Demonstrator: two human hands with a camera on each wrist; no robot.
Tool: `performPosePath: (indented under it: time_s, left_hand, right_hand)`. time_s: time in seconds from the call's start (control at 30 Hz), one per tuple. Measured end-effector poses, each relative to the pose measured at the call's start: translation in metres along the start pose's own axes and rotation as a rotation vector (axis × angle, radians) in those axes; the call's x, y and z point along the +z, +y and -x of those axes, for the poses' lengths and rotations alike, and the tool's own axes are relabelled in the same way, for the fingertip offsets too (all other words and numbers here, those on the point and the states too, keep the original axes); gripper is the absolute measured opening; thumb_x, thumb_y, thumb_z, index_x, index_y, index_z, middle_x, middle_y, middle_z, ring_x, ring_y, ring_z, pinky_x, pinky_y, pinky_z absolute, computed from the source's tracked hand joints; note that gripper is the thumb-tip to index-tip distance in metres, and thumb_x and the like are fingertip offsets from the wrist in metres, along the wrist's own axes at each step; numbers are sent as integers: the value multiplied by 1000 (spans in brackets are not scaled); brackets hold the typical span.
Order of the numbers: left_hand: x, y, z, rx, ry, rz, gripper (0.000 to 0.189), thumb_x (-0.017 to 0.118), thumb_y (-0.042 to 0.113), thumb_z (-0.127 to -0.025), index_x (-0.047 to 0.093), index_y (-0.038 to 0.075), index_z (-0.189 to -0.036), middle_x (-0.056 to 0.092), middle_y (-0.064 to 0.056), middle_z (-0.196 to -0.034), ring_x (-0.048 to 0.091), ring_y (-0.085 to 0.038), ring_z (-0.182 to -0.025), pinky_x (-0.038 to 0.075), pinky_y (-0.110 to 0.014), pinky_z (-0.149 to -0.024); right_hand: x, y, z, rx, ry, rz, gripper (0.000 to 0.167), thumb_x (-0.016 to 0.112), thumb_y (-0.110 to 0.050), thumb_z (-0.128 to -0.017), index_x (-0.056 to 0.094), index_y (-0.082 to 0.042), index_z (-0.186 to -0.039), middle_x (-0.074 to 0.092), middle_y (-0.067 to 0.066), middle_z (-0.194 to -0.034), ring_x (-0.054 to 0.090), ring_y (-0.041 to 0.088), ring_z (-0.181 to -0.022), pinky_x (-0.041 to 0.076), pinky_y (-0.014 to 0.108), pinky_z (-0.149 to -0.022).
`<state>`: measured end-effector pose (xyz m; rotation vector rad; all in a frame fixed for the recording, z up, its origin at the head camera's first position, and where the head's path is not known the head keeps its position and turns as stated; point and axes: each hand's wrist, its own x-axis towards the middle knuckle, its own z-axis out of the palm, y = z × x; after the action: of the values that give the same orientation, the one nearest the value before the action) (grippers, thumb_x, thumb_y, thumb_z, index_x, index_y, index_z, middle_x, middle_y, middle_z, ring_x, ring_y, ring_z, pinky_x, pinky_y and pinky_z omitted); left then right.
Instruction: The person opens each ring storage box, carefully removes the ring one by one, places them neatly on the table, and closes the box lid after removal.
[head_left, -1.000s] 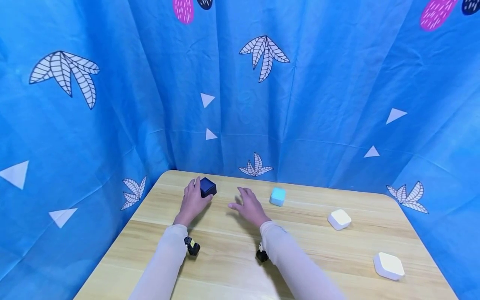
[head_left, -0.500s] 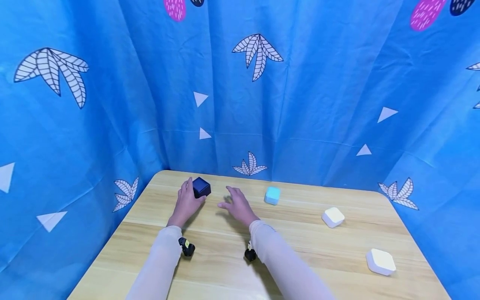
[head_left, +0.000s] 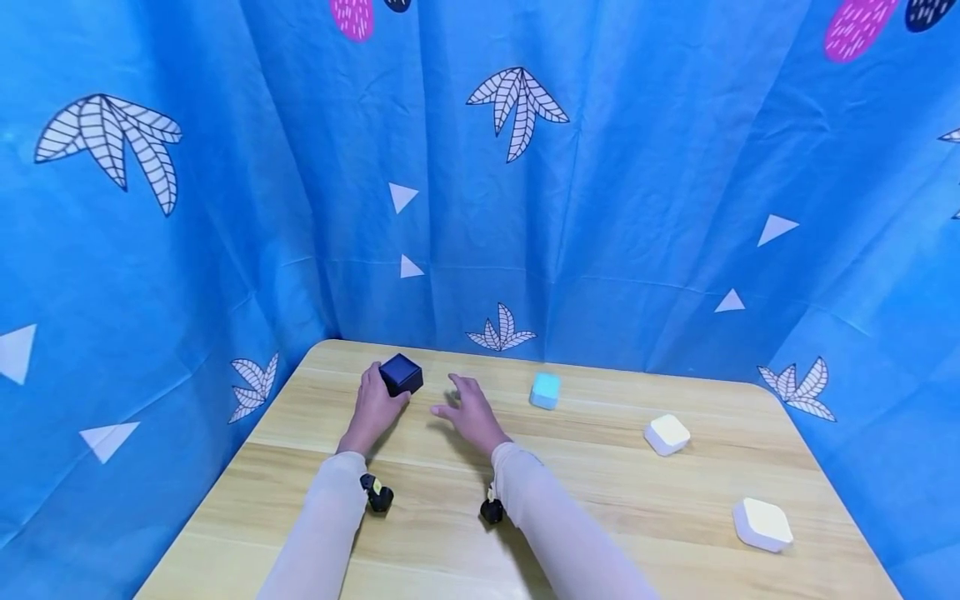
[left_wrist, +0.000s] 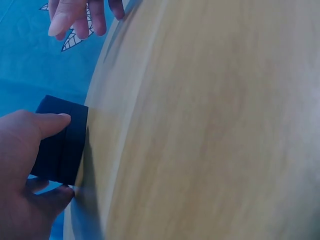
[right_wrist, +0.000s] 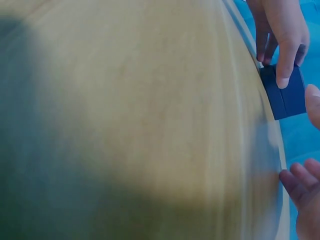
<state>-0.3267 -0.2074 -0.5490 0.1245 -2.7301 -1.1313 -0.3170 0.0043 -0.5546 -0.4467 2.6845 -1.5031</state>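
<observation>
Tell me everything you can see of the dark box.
The dark box is navy, nearly black, and roughly cube-shaped, with flat faces and fairly crisp edges. A thin seam crosses its side, perhaps where a lid meets a base; no gap shows. Its material is hard to tell. It appears to rest on the table, near the far left corner. The left hand grips it between thumb and fingers; the right hand is apart from it.

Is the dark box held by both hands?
No: in the head view, only the left hand grips the dark box, and a gap lies between the box and the right hand.
</observation>
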Motion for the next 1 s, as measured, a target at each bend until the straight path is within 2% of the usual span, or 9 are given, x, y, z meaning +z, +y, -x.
performPosePath:
  time_s: [0.2,0.33,0.67,0.83,1.0]
  left_hand:
    - [-2,-4,0,-6,-2,26,83,73,15,-91,20,-9,-151,37,-35,-145,40,-48,-136,34,-59,-115]
    - [-6,-5,1,-2,-25,46,79,73,15,-91,24,-7,-150,40,-33,-144,41,-47,-136,34,-59,-116]
    - [-11,-7,5,45,-108,64,81,73,14,-91,24,-6,-152,39,-33,-147,41,-47,-138,34,-61,-115]
    - [-12,-4,6,74,-182,86,79,73,10,-91,25,-5,-152,39,-32,-148,39,-48,-139,32,-60,-117]
    - [-14,-4,10,76,-241,102,77,72,5,-91,25,-3,-152,38,-34,-149,44,-50,-135,37,-61,-113]
  right_hand:
    - [4,1,1,-9,-4,-11,81,73,-38,-92,33,-11,-157,42,15,-151,53,31,-130,42,49,-113]
    - [6,0,2,-4,-4,-26,81,73,-36,-92,32,-11,-158,42,15,-151,53,32,-131,43,49,-112]
    - [8,-2,4,13,-9,-34,80,72,-35,-93,32,-12,-158,42,15,-152,52,33,-132,43,50,-112]
    - [8,-2,4,21,4,-50,79,73,-35,-93,33,-13,-158,43,15,-150,52,33,-133,44,50,-112]
    - [11,-2,6,26,-5,-79,79,73,-34,-92,33,-13,-158,43,16,-150,52,34,-133,44,51,-111]
